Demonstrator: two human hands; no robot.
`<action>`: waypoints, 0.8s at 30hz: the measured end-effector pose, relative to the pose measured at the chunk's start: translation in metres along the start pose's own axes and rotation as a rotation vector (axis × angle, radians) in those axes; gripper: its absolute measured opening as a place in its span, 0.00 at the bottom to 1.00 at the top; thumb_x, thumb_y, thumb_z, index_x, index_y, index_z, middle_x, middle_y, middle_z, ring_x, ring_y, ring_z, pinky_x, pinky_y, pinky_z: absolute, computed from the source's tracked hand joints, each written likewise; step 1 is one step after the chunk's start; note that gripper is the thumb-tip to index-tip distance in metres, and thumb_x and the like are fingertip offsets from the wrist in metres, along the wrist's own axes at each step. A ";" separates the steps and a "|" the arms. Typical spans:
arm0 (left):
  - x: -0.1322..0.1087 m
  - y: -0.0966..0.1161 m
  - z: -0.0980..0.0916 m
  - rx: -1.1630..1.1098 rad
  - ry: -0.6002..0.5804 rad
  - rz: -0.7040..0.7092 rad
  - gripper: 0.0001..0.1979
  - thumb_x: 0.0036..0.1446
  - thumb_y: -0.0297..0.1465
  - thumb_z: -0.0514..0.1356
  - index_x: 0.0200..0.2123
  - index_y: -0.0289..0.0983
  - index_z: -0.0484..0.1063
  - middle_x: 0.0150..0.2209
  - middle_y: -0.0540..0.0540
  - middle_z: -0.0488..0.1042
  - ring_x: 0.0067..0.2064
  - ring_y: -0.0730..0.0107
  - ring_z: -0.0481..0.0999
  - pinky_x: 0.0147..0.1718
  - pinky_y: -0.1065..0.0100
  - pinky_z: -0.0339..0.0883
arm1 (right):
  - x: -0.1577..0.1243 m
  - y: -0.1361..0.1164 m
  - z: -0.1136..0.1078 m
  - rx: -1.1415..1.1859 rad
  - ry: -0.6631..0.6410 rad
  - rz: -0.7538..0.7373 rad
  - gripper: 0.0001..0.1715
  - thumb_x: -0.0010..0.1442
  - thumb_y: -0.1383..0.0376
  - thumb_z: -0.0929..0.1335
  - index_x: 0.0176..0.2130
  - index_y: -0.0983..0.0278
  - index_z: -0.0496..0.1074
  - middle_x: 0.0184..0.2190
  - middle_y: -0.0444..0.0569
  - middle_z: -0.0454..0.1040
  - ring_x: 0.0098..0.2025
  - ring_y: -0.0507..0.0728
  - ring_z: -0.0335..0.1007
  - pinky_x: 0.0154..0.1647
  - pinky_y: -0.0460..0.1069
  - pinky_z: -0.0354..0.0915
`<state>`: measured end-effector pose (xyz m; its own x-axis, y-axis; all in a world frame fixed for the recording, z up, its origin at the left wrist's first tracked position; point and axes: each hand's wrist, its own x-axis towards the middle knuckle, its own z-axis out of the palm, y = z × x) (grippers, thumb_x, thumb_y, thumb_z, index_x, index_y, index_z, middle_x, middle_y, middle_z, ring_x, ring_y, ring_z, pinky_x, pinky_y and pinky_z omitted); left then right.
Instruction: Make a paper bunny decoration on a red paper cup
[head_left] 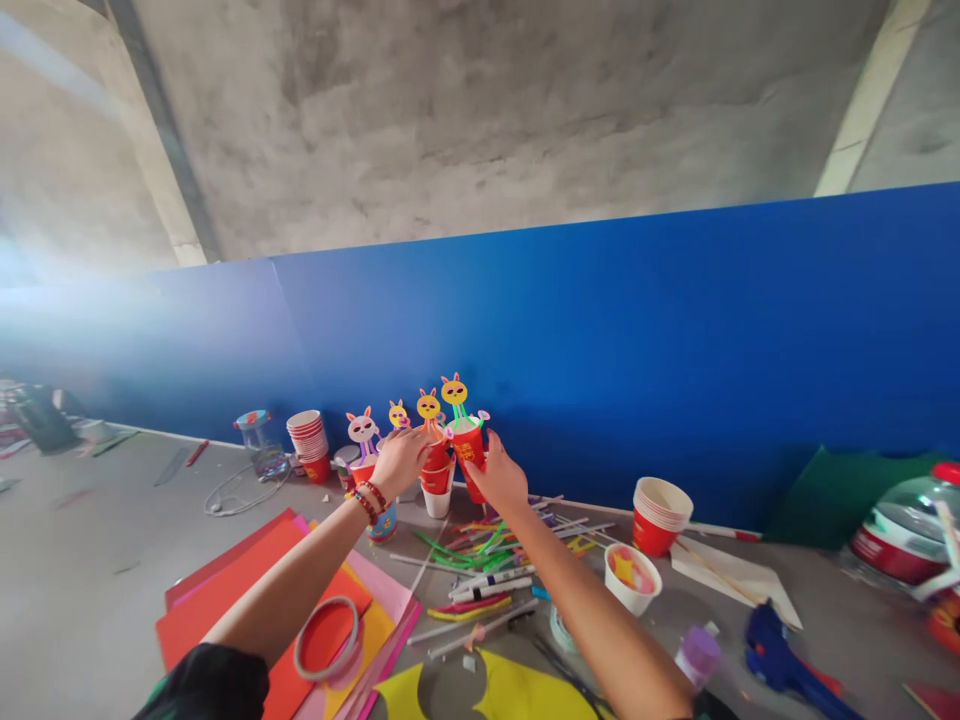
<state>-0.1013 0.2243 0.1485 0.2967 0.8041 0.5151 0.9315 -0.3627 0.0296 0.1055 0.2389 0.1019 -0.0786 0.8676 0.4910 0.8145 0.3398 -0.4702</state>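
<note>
Several red paper cups topped with rabbit faces stand close together by the blue wall. My right hand (501,475) grips the rightmost cup (466,452) from its right side, thumb at the front; a yellow rabbit face (454,391) on green stems rises from it. My left hand (403,460), a beaded bracelet on its wrist, has its fingers closed at the middle cup (437,458), which bears an orange-yellow rabbit face (428,405). This cup sits on others. Partly behind my left hand are a cup with a pinkish-white rabbit face (363,428) and a smaller yellow rabbit face (397,414).
Pipe cleaners (487,550) and markers (491,583) lie before the cups. Coloured paper (225,590) with a tape roll (300,645) is at left. Stacked cups (306,440), more cups (660,510), a paper-scrap cup (634,590), a blue glue gun (784,655) and a bottle (900,530) stand around.
</note>
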 end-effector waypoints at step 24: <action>-0.005 -0.002 0.001 -0.069 0.045 0.058 0.12 0.65 0.28 0.54 0.36 0.40 0.78 0.34 0.46 0.80 0.38 0.62 0.78 0.50 0.60 0.64 | -0.006 0.019 -0.003 -0.083 0.001 -0.129 0.27 0.68 0.57 0.63 0.59 0.71 0.61 0.51 0.62 0.75 0.44 0.62 0.78 0.37 0.50 0.68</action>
<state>-0.1043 0.2218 0.1447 0.3386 0.7595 0.5555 0.8958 -0.4408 0.0566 0.1234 0.2386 0.0921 -0.1851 0.8182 0.5444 0.8422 0.4175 -0.3412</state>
